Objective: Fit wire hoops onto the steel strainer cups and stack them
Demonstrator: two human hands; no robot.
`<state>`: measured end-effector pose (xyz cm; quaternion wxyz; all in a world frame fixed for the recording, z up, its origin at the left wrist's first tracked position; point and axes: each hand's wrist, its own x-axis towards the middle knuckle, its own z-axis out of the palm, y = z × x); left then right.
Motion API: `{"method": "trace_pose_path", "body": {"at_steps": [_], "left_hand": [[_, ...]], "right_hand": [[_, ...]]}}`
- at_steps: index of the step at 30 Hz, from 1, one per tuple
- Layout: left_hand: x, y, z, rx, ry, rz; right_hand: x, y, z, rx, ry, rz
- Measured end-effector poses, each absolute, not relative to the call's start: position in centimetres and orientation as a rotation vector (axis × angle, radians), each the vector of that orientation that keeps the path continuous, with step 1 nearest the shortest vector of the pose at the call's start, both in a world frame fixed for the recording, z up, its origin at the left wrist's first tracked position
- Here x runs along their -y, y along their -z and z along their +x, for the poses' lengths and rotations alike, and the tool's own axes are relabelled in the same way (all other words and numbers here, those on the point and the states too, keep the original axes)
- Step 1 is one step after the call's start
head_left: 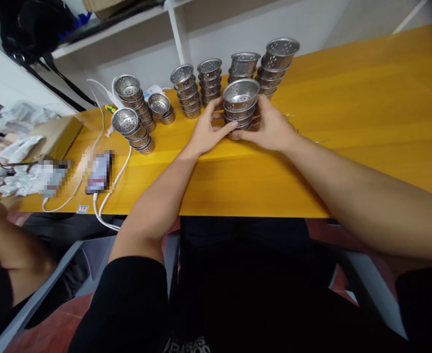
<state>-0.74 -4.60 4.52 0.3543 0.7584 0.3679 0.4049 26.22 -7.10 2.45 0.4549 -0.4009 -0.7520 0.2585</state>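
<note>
A stack of perforated metal cups [241,95] stands upright on the yellow table, close to the row behind it. My left hand [210,128] wraps its left side, thumb across the front. From the right, my right hand [269,125] grips the same stack, its thumb near the left one. The far fingers of both hands are partly hidden behind the cups. Just behind stand a stack of cups [244,63] and a taller, leaning stack [280,54]. Two more cup stacks [182,76] [209,69] are to the left of my left hand.
Further left are two cup stacks [128,88] [126,122] and a short stack [159,105]. A phone [100,171] with white cables [122,174] lies on the table [238,191]. Another person's arm [13,235] is at the far left, near plastic-wrapped items [21,181] and a cardboard box [58,137].
</note>
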Motion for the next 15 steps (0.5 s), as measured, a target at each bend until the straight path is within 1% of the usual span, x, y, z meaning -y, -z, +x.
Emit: {"method": "trace_pose_path", "body": {"at_steps": [6,10,15], "left_hand": [[4.5,-5.0,-0.2,-0.949,-1.064,1.881],[5.1,-5.4,0.1,-0.882,-1.048,1.957],[6.0,-5.9,0.3,-0.939,-1.105,2.071]], "right_hand": [[7.3,-3.4,26.8,1.794,-0.583,-1.010],[7.8,-4.2,26.7,1.749,-0.544,-1.012],[7.3,-5.6,28.7,1.596,-0.356,-1.019]]}}
